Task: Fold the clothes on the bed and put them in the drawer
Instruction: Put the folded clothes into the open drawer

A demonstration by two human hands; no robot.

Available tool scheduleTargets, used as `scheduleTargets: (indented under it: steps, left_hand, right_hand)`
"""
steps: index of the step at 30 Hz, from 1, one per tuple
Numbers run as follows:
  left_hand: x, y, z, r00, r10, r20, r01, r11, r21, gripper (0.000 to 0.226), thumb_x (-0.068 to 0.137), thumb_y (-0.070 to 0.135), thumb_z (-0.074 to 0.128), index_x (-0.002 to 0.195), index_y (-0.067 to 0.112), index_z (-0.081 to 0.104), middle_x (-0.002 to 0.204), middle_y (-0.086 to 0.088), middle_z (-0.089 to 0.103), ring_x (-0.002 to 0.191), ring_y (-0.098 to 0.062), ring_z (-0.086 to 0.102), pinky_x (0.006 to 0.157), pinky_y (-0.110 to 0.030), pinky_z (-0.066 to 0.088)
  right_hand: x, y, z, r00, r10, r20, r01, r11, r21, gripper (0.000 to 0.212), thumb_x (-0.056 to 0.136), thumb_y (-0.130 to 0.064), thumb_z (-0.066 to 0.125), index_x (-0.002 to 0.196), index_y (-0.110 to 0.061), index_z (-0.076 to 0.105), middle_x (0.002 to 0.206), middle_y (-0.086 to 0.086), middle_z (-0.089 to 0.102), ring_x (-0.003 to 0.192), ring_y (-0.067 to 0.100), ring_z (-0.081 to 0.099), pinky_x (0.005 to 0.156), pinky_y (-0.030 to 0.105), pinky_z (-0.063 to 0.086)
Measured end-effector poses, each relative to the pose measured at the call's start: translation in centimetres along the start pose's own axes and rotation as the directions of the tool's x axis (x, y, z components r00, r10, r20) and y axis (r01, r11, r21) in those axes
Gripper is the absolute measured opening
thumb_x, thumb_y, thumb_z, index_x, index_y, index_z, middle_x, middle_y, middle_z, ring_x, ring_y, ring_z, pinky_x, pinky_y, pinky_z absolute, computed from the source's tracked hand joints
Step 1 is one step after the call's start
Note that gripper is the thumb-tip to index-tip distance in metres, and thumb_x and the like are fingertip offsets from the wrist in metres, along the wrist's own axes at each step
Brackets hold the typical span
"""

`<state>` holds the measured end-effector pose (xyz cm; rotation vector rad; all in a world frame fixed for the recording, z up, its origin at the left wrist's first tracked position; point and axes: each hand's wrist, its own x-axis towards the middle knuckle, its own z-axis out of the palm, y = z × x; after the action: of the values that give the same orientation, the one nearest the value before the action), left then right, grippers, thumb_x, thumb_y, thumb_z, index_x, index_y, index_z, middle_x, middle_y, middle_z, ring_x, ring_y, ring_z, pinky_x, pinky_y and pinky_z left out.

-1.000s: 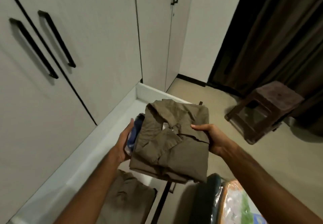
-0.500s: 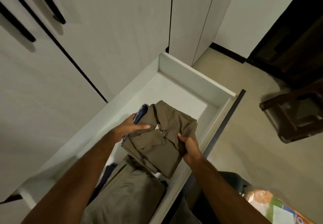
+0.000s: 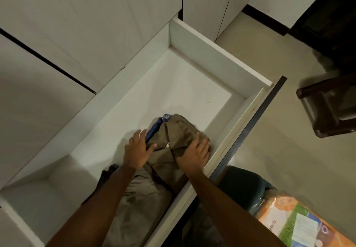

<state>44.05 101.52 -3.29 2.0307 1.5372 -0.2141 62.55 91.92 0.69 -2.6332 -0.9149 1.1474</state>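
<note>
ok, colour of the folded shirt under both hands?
Olive-brown folded shirt, with a blue garment tucked beneath; head view.

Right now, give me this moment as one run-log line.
stage: placing | item: folded olive shirt with blue garment beneath, in open drawer | left hand: flat on stack | right hand: pressing shirt | beside: folded olive clothes

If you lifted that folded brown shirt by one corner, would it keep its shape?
Probably not. The folded olive-brown cloth shirt looks soft and creased, so it would likely flop open. Both hands, left hand and right hand, press it flat, suggesting it needs support.
</note>
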Motion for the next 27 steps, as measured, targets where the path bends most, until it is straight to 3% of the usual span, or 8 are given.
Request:
scheduleTargets:
  steps: [1, 3, 6, 8, 14, 18, 21, 27]
  left_hand:
    - [-0.4, 0.4, 0.3, 0.983, 0.180, -0.044, -0.176, 0.981, 0.087, 0.079, 0.092, 0.057, 0.058, 0.155, 0.021, 0.026, 0.158, -0.010, 0.030, 0.140, -0.033, 0.037, 0.105, -0.053, 0.042]
    - [-1.1, 1.1, 1.3, 0.879, 0.463, 0.111, -0.476, 0.841, 0.259, 0.081, 0.089, 0.054, 0.061, 0.155, 0.030, 0.023, 0.160, -0.004, 0.028, 0.142, -0.030, 0.035, 0.105, -0.052, 0.043]
    - [-1.7, 1.8, 3.1, 0.840, 0.406, 0.359, -0.525, 0.774, 0.353, 0.088, 0.087, 0.044, 0.064, 0.157, 0.035, 0.012, 0.163, -0.001, 0.022, 0.148, -0.031, 0.025, 0.110, -0.060, 0.037]
    - [-1.7, 2.7, 3.0, 0.853, 0.349, 0.389, -0.492, 0.785, 0.376, 0.079, 0.093, 0.039, 0.057, 0.157, 0.033, 0.012, 0.164, -0.002, 0.018, 0.149, -0.031, 0.020, 0.115, -0.059, 0.029]
    - [-3.1, 7.3, 0.1, 0.908, 0.351, 0.228, -0.417, 0.794, 0.443, 0.063, 0.098, 0.045, 0.048, 0.154, 0.021, 0.032, 0.162, -0.011, 0.027, 0.145, -0.034, 0.032, 0.113, -0.063, 0.028]
    - [-5.4, 11.8, -0.9, 0.852, 0.507, 0.127, -0.505, 0.735, 0.453, 0.062, 0.097, 0.049, 0.048, 0.150, 0.018, 0.041, 0.158, -0.013, 0.036, 0.144, -0.034, 0.036, 0.109, -0.063, 0.033]
    - [-8.6, 17.8, -0.4, 0.724, 0.679, 0.123, -0.651, 0.613, 0.447, 0.060, 0.099, 0.049, 0.039, 0.151, 0.019, 0.036, 0.161, -0.010, 0.030, 0.148, -0.032, 0.027, 0.114, -0.064, 0.027]
    - [-15.6, 28.4, 6.9, 0.482, 0.813, 0.327, -0.856, 0.358, 0.372, 0.058, 0.099, 0.046, 0.043, 0.151, 0.021, 0.039, 0.163, -0.008, 0.026, 0.150, -0.031, 0.025, 0.114, -0.062, 0.028]
  right_hand:
    - [-0.3, 0.3, 0.1, 0.989, -0.146, 0.004, 0.144, 0.974, -0.174, 0.115, 0.083, -0.045, 0.074, 0.160, -0.019, -0.008, 0.164, 0.020, -0.019, 0.153, 0.040, -0.013, 0.124, 0.055, 0.000]
    - [0.0, 1.0, 0.4, 0.940, -0.290, 0.177, 0.336, 0.874, -0.352, 0.107, 0.088, -0.041, 0.069, 0.161, -0.023, -0.007, 0.164, 0.017, -0.025, 0.152, 0.039, -0.019, 0.124, 0.056, -0.005]
    - [1.6, 2.2, 0.7, 0.872, -0.229, 0.433, 0.403, 0.838, -0.368, 0.104, 0.089, -0.036, 0.069, 0.161, -0.024, -0.004, 0.165, 0.018, -0.020, 0.152, 0.043, -0.012, 0.123, 0.055, 0.001]
    - [2.2, 2.3, 0.5, 0.858, -0.244, 0.451, 0.428, 0.826, -0.367, 0.096, 0.090, -0.036, 0.067, 0.161, -0.022, 0.003, 0.167, 0.018, -0.011, 0.153, 0.043, -0.004, 0.123, 0.055, 0.006]
    - [-0.9, 3.2, -4.5, 0.877, -0.445, 0.182, 0.479, 0.780, -0.403, 0.071, 0.094, -0.033, 0.058, 0.156, -0.018, 0.027, 0.165, 0.014, 0.019, 0.153, 0.033, 0.013, 0.125, 0.055, 0.003]
    - [-5.5, 7.9, -8.3, 0.870, -0.482, -0.105, 0.421, 0.836, -0.352, 0.068, 0.097, -0.036, 0.057, 0.156, -0.022, 0.027, 0.167, 0.007, 0.016, 0.156, 0.026, 0.007, 0.124, 0.055, -0.005]
    - [-8.9, 14.7, -10.8, 0.903, -0.314, -0.294, 0.267, 0.945, -0.190, 0.067, 0.097, -0.036, 0.059, 0.155, -0.023, 0.029, 0.167, 0.006, 0.018, 0.155, 0.024, 0.012, 0.126, 0.052, 0.004]
    - [-15.4, 31.2, -10.4, 0.914, 0.140, -0.382, -0.131, 0.990, 0.050, 0.061, 0.097, -0.038, 0.058, 0.150, -0.015, 0.039, 0.160, 0.013, 0.033, 0.148, 0.033, 0.030, 0.119, 0.056, 0.025]
